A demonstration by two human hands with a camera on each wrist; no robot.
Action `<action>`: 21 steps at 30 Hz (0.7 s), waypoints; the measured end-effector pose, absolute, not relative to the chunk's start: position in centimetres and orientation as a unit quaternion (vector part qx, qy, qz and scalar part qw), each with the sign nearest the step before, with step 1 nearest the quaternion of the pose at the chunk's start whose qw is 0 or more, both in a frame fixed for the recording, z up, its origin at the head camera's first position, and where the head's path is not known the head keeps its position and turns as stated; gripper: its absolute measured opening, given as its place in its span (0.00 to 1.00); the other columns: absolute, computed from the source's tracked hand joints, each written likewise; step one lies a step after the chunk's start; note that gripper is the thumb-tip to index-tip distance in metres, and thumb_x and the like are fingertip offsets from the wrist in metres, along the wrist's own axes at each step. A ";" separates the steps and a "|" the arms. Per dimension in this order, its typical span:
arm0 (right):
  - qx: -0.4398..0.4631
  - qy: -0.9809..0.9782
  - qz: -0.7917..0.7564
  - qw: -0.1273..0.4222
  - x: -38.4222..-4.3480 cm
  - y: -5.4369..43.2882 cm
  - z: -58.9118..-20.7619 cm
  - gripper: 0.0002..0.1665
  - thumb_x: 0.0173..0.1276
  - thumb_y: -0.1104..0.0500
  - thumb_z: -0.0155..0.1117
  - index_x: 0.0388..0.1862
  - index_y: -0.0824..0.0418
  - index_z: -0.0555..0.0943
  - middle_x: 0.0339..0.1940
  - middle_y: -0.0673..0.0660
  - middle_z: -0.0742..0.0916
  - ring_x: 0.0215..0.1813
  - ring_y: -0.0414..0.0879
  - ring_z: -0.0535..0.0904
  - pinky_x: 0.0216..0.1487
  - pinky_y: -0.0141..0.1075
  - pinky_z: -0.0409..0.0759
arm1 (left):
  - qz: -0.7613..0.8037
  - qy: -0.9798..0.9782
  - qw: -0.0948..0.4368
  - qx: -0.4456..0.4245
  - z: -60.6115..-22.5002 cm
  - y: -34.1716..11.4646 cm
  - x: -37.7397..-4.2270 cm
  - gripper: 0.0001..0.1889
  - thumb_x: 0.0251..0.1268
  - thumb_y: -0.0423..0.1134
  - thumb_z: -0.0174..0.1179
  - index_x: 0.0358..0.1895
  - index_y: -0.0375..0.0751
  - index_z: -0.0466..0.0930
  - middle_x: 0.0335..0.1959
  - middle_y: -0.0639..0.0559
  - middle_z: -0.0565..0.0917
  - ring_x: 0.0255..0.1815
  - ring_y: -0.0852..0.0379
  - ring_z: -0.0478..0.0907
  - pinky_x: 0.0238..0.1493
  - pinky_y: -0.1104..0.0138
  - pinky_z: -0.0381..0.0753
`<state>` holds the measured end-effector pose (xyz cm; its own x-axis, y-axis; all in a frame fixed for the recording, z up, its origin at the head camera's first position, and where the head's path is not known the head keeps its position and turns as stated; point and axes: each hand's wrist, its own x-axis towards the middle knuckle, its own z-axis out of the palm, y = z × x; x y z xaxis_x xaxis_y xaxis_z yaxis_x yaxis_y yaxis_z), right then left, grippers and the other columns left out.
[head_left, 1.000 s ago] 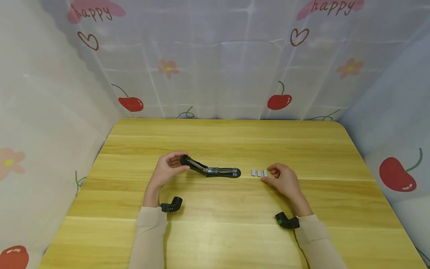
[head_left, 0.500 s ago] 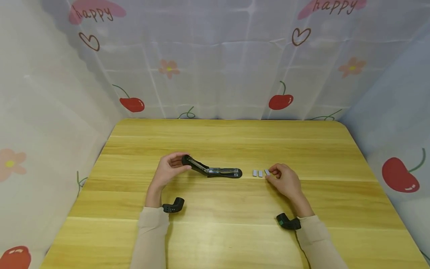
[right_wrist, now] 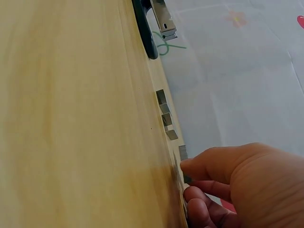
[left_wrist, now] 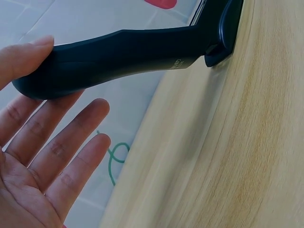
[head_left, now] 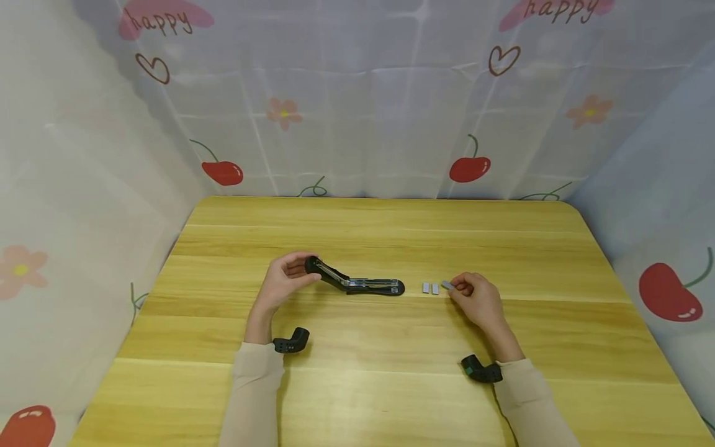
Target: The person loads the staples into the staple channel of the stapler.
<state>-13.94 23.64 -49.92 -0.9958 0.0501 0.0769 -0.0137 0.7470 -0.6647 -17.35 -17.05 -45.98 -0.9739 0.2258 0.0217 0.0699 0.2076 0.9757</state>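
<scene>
One stapler point(head_left: 347, 284): unfolded on the table point(head_left: 357, 379); right section laid flat, left section tilted upward, metal inside exposed.
Left hand point(head_left: 286, 280): raised end of the stapler gripped between thumb and fingers; two fingers extended, not wrapped round it.
Purpose of left grip: probably applied at the extreme end so that the stapler is steadied and the metal inside is left uncovered.
Loose strips point(head_left: 435, 288): two grey pieces, apparently staples, set side by side on the table, just beyond the stapler's right end and apart from it.
Right hand point(head_left: 477, 299): third strip point(head_left: 447, 285) pinched between thumb and fingers, angled to the other two; whether the table is touched cannot be told.
Purpose of layout: strips presumably lined up near the stapler, with gaps, so that each can be grasped singly.
</scene>
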 end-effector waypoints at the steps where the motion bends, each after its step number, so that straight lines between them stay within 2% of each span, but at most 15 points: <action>1: -0.010 -0.930 0.364 0.050 -13.9 23.6 -49.9 0.07 0.63 0.63 0.68 0.39 0.65 0.84 0.35 0.60 0.84 0.33 0.46 0.77 0.34 0.32 0.73 | 0.622 0.775 0.062 0.096 -46.0 -17.1 -17.3 0.25 0.58 0.32 0.69 0.60 0.28 0.76 0.53 0.34 0.82 0.46 0.58 0.81 0.51 0.72 0.80; 5: -0.015 -0.919 0.389 0.067 -14.0 23.7 -50.1 0.08 0.62 0.65 0.69 0.40 0.66 0.84 0.34 0.61 0.87 0.32 0.45 0.78 0.32 0.28 0.75 | 0.621 0.776 0.060 0.093 -46.0 -17.1 -17.4 0.25 0.58 0.32 0.69 0.60 0.29 0.77 0.53 0.33 0.82 0.47 0.58 0.81 0.51 0.71 0.80; 14: -0.001 -0.908 0.402 0.118 -14.1 23.4 -49.6 0.06 0.61 0.67 0.68 0.38 0.66 0.85 0.31 0.61 0.87 0.32 0.41 0.77 0.32 0.21 0.74 | 0.625 0.773 0.065 0.087 -46.0 -16.9 -17.5 0.25 0.58 0.32 0.69 0.60 0.30 0.77 0.54 0.32 0.81 0.54 0.39 0.80 0.51 0.72 0.80; 21: 0.025 -0.895 0.423 0.137 -14.4 21.8 -48.3 0.06 0.60 0.67 0.68 0.37 0.64 0.86 0.31 0.59 0.85 0.32 0.38 0.74 0.30 0.22 0.73 | 0.628 0.771 0.063 0.090 -46.0 -17.0 -17.4 0.26 0.58 0.31 0.69 0.60 0.28 0.76 0.54 0.33 0.81 0.53 0.41 0.80 0.51 0.71 0.81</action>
